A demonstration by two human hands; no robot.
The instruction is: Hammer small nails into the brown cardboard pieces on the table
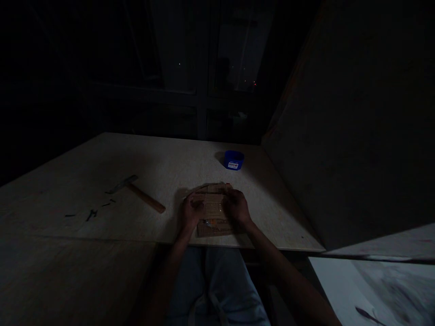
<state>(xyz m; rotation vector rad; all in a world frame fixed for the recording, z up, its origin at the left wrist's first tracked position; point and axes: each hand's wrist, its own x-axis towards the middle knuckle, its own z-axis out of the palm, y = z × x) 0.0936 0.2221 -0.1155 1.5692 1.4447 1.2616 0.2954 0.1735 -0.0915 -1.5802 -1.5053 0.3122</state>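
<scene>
From the cardboard (pixel 214 199) on the surface (pixel 190 158), I see the tub (pixel 234 164) at one o'clock, hammer (pixel 146 198) ten, nails (pixel 91 215) nine.

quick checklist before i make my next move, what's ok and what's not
1. Both hands on the cardboard: ok; the left hand and right hand hold the cardboard at either side.
2. Hammer clear of the hands: ok; the hammer lies apart, off to the left.
3. Small dark pieces gathered: not ok; the pieces, perhaps nails, lie scattered near the hammer.
4. Blue container upright and out of the way: ok; the blue container stands beyond the cardboard.
5. Good light: not ok; the scene is very dim.
6. Firm grip: cannot tell; the fingertips are too dark to judge.
</scene>
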